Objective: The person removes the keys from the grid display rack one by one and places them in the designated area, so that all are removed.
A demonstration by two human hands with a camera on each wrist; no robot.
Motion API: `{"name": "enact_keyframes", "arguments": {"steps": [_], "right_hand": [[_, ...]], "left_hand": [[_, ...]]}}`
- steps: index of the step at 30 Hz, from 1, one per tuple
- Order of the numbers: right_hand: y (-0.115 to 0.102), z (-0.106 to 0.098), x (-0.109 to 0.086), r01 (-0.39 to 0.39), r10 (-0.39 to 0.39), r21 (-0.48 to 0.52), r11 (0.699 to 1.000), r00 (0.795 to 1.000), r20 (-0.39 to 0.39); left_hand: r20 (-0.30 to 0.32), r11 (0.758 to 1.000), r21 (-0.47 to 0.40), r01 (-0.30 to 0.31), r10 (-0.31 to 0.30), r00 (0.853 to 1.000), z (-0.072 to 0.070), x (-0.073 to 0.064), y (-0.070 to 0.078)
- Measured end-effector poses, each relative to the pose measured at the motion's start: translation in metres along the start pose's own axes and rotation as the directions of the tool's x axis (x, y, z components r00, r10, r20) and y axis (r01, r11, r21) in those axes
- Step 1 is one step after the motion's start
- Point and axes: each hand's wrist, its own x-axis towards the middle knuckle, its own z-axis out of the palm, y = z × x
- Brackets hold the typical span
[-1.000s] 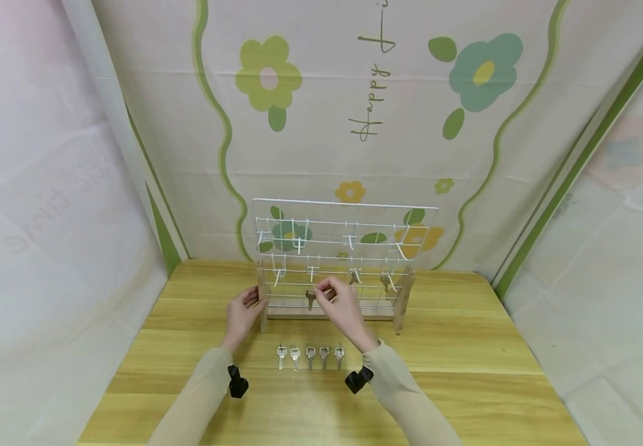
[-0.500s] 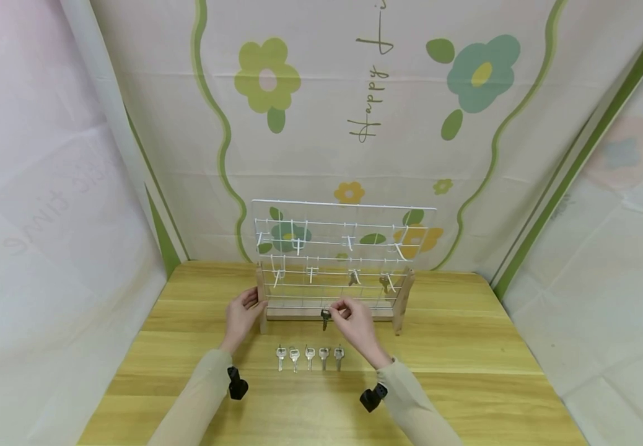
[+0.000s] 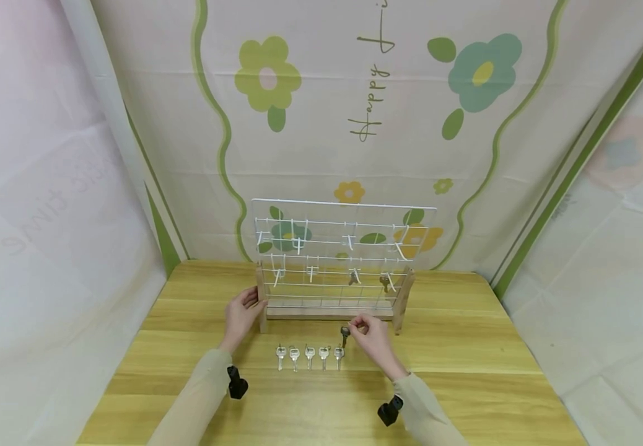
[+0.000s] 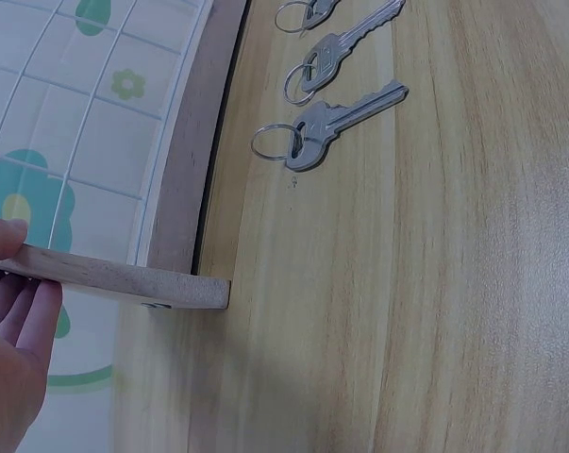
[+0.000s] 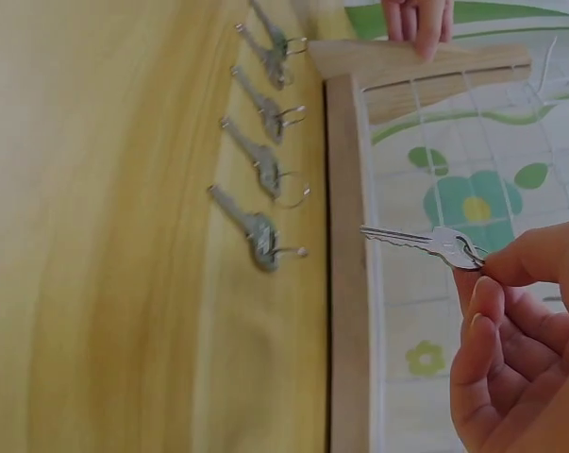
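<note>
My right hand (image 3: pixel 376 341) pinches the ring of a silver key (image 5: pixel 440 243) between thumb and finger. The key sticks out from the fingertips, in front of the rack and close over the right end of a row of keys (image 3: pixel 310 353) on the table. At the rack's left end, my left hand (image 3: pixel 240 316) grips the wooden side post (image 4: pixel 114 276), thumb on one face and fingers on the other. The white wire rack (image 3: pixel 344 205) carries two rows of hooks. One key (image 3: pixel 385 283) hangs at the lower right hook, another key (image 3: pixel 353 279) at the hook beside it.
Several keys with rings lie in a line on the wooden table (image 3: pixel 466 353), in front of the rack's wooden base bar (image 5: pixel 348 283). A flower-printed cloth (image 3: pixel 321 142) hangs behind the rack, with more cloth at both sides.
My right hand has drawn back from the rack toward me and to the right, carrying the key from in front of the lower hooks. The left hand stays on the post.
</note>
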Motion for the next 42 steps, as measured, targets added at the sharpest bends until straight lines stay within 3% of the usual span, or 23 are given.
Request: {"name": "enact_keyframes", "arguments": {"steps": [9,15,25,42], "right_hand": [[0.025,-0.007,-0.010,-0.098,0.100,-0.034,0.995,0.993,0.064],[0.037,-0.007,-0.015,-0.120,0.125,-0.054,0.991,0.986,0.112],[0.053,-0.002,-0.016,-0.106,0.119,-0.099,0.989,0.984,0.136],[0.053,0.005,-0.015,-0.019,0.059,-0.211,0.977,0.981,0.185]], "left_hand": [[0.006,1.000,-0.029,0.007,-0.007,1.000,0.000,-0.001,0.001],[-0.001,1.000,-0.019,0.015,-0.015,1.000,0.001,0.000,0.000],[-0.006,1.000,-0.009,0.011,-0.011,1.000,0.002,0.000,0.000],[0.001,1.000,-0.010,0.019,-0.019,1.000,0.001,-0.001,0.002]]}}
